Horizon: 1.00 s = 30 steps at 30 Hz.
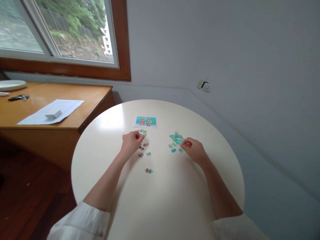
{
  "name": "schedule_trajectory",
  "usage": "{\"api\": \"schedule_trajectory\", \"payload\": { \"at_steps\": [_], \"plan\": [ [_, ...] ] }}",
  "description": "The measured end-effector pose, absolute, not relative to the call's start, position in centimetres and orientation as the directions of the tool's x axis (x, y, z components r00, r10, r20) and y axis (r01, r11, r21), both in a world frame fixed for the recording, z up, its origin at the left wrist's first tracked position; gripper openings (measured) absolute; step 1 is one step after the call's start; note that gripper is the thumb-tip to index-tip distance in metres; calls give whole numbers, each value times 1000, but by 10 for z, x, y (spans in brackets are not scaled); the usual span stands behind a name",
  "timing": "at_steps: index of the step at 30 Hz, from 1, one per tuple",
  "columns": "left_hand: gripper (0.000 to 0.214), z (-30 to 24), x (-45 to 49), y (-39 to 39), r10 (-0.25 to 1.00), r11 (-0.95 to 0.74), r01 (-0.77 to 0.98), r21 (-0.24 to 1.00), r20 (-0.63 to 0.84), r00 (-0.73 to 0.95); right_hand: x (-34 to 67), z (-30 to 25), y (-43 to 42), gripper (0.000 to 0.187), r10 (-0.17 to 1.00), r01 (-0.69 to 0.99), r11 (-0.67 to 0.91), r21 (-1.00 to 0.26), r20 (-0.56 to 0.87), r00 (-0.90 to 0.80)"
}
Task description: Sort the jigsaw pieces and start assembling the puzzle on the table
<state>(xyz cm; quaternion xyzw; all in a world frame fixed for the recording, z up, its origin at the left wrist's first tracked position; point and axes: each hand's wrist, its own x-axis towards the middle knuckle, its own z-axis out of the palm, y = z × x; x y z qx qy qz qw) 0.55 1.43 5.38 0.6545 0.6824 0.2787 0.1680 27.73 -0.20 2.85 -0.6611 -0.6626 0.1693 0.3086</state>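
Observation:
My left hand [132,142] is closed in a pinch at a small cluster of multicoloured jigsaw puzzle pieces [142,131]; a pale piece shows at its fingertips. Several loose pieces [141,155] lie below the fingers, partly hidden by the hand. Nearer to me are two pieces [148,171], pink-yellow and green, touching each other. My right hand [194,149] is also pinched, its fingertips at the right edge of a spread of green puzzle pieces [177,138]. What those fingers hold, if anything, is too small to make out. A picture card [145,122] with cartoon figures lies beyond the pieces.
Everything lies on a round white table [160,206] near a grey wall. To the left stands a wooden desk [97,96] bearing a paper sheet [67,106], a small white block [53,114], a dark object [18,97] and a white round dish [12,84]. Sockets [207,87] sit on the wall.

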Motion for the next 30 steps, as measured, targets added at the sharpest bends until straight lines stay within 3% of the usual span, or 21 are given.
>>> {"api": "schedule_trajectory", "payload": {
  "at_steps": [5,9,16,20,23,26,30],
  "plan": [
    [27,52,3,17,982,5,792,611,146,-119,197,30,-32,17,853,615,510,-601,263,-451],
    [27,48,-2,20,970,31,765,643,166,-179,171,27,-50,18,783,592,581,-559,185,-595],
    [28,48,-15,26,930,95,726,681,200,-310,171,24,-53,11,753,569,594,-568,144,-642],
    [24,38,-27,35,897,100,671,735,225,-380,174,19,-48,12,793,619,575,-535,178,-583],
    [24,22,-32,44,901,-9,573,819,255,-351,177,12,-43,32,845,694,531,-485,244,-476],
    [33,9,-31,48,940,-40,431,901,181,-291,178,1,-37,53,868,751,494,-439,296,-398],
    [38,2,-25,48,974,-84,399,913,160,-161,170,-13,-21,64,870,782,485,-391,302,-389]
  ]
}}
